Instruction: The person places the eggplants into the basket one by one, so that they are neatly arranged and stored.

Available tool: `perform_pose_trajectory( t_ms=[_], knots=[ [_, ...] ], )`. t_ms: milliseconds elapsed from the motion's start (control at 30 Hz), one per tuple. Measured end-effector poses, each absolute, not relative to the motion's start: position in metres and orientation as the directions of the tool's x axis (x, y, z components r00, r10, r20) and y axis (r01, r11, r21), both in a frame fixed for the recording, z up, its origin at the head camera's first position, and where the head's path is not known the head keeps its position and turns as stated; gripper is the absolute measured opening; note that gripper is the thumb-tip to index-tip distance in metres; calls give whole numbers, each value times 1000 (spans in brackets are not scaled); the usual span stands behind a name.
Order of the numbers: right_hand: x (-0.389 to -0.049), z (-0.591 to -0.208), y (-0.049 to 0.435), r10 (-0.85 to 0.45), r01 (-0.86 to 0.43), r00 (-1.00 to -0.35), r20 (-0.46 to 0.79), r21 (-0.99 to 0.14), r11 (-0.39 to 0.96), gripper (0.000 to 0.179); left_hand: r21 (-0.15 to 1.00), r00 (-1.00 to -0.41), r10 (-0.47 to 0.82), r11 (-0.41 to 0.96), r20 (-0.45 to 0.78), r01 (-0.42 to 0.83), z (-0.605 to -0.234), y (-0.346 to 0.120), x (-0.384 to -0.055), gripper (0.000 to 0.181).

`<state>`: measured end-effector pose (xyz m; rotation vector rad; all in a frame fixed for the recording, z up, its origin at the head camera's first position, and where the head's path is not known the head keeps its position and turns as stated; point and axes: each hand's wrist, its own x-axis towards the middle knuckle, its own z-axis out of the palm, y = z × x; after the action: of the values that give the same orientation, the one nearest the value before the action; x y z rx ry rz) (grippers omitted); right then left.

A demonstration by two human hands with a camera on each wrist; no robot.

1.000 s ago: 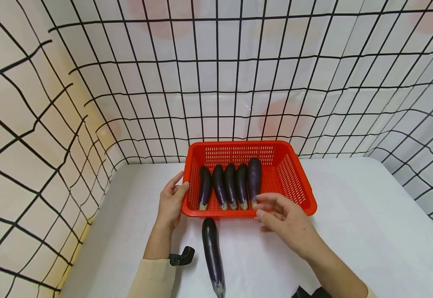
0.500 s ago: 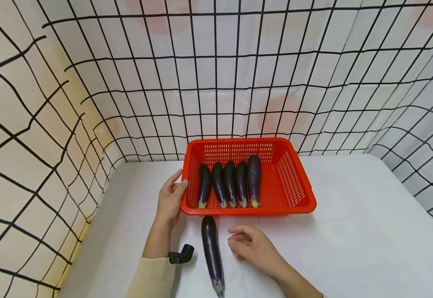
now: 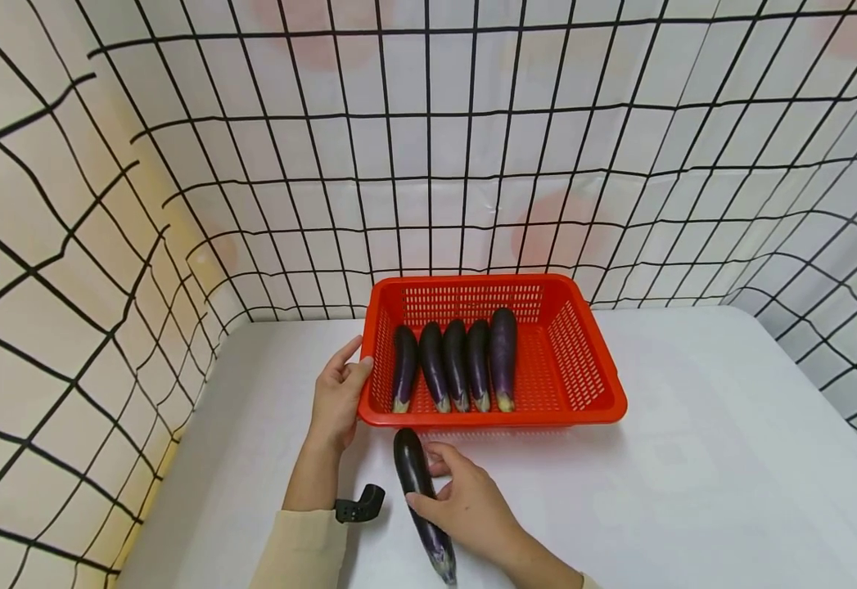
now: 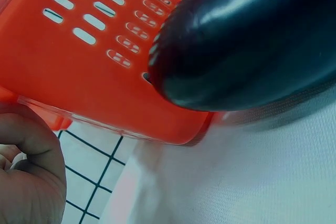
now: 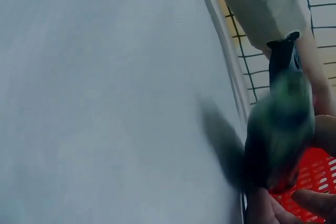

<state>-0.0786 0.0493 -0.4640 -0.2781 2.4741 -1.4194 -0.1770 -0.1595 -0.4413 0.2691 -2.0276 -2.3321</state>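
A red plastic basket (image 3: 594, 360) stands toward the back of the white table, with several eggplants (image 3: 503, 356) side by side in its left and middle part. At the basket's left end my left hand (image 3: 336, 401) grips the rim, thumb over the edge. My right hand (image 3: 472, 507) holds a loose eggplant (image 3: 413, 466) in front of the basket, thumb on its near side and fingers at its far side. In the left wrist view the held eggplant (image 4: 252, 40) looms large before the basket wall (image 4: 94, 77). Its stem end (image 5: 283, 119) is blurred in the right wrist view.
Black wire grid panels (image 3: 428, 164) rise behind and at both sides of the table. White cloth (image 3: 693, 458) covers the tabletop. A black wrist camera (image 3: 360, 504) sits on the left wrist.
My right hand has come away from the basket's front rim, moved left and nearer, and taken hold of the loose eggplant, which now lies at a steeper slant. The left hand stays put.
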Motion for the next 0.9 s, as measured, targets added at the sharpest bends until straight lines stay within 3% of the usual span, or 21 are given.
perform_pose_trajectory(
  t_ms=[500,900],
  knots=[
    [-76,-462,45,-289,-30,-945,-155,-837,547,63,983,-981,-144,-148,-126,-105,-443,-161,-176,48],
    [-66,-446,68,-357,50,-906,-225,-897,439,62,984,-982,-145,-149,-121,-99,-443,-160,-178,47]
  ],
)
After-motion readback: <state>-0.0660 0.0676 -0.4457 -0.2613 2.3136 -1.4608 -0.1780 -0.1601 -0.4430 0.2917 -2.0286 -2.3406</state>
